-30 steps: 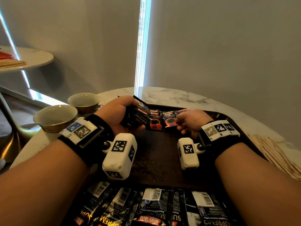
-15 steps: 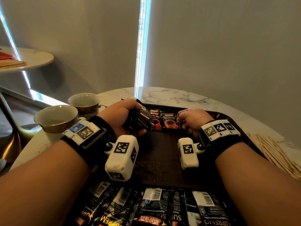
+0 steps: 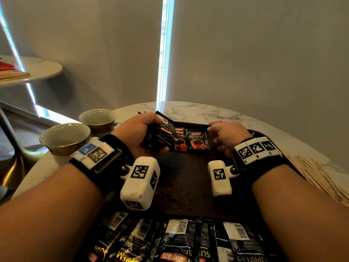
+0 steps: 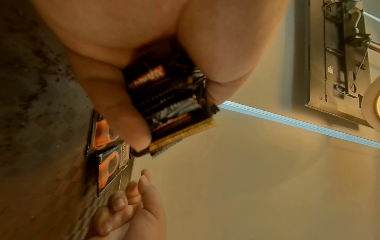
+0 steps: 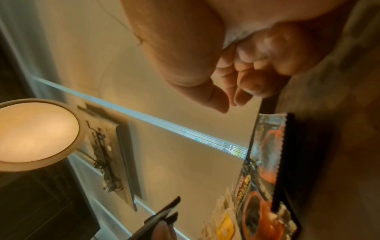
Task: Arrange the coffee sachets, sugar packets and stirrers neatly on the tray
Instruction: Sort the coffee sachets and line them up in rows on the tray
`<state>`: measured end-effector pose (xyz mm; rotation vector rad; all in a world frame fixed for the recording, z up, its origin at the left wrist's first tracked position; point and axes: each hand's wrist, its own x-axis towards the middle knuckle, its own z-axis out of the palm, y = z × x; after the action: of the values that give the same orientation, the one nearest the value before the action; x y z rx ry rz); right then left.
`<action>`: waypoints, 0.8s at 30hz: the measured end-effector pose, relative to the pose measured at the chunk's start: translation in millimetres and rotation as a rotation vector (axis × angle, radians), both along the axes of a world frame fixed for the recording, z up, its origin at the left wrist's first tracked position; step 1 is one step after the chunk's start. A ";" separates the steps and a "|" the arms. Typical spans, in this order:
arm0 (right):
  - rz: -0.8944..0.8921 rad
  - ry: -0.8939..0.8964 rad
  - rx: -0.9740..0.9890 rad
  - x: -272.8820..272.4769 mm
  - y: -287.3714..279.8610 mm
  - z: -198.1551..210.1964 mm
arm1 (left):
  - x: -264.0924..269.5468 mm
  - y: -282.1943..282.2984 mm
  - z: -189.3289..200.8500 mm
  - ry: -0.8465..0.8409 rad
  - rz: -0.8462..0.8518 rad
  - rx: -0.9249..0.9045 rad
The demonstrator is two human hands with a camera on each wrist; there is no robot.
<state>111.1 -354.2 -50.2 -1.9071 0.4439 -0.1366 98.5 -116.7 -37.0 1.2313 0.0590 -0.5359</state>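
Observation:
My left hand grips a stack of black coffee sachets, tilted over the tray's far left; the left wrist view shows the thumb and fingers clamped round the stack. Two sachets with orange cups lie flat side by side at the far edge of the dark wooden tray, the left one partly under the stack, the right one in full view. My right hand hovers just right of that sachet, fingers loosely curled and holding nothing. Wooden stirrers lie in a heap on the table to the tray's right.
Several more sachets lie face down along the tray's near edge. Two cups stand on the marble table to the left. Grey walls close in behind. A second round table stands at far left.
My right hand has let go of the right sachet, which now lies flat beside the first, and has drawn slightly right. The left hand has lifted and tilted its stack a little.

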 end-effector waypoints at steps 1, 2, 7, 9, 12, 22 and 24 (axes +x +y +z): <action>0.007 -0.048 0.016 -0.6 0.7 2.7 | -0.6 0.3 1.1 0.002 0.000 -0.013; 0.021 -0.100 0.015 -2.0 1.7 6.4 | -0.8 0.8 1.9 0.003 0.003 -0.024; 0.302 -0.266 0.033 -24.5 23.4 36.8 | -1.2 4.0 5.8 -0.006 0.002 -0.077; 0.461 -0.262 0.004 -37.5 34.1 46.2 | -1.9 5.0 7.4 -0.020 -0.010 -0.096; 0.574 -0.238 -0.139 -49.2 46.6 51.6 | -3.2 6.1 9.1 -0.025 -0.032 -0.122; 0.475 -0.315 -0.192 -45.1 50.3 39.5 | -1.4 11.8 14.0 -0.034 -0.192 -0.066; 0.481 -0.315 -0.181 -44.4 51.8 38.1 | -0.6 12.0 14.6 -0.039 -0.221 -0.061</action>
<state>66.7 -302.5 -12.1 -2.0694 -0.2491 -0.1586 97.9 -104.7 -22.4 1.1954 -0.1272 -0.7002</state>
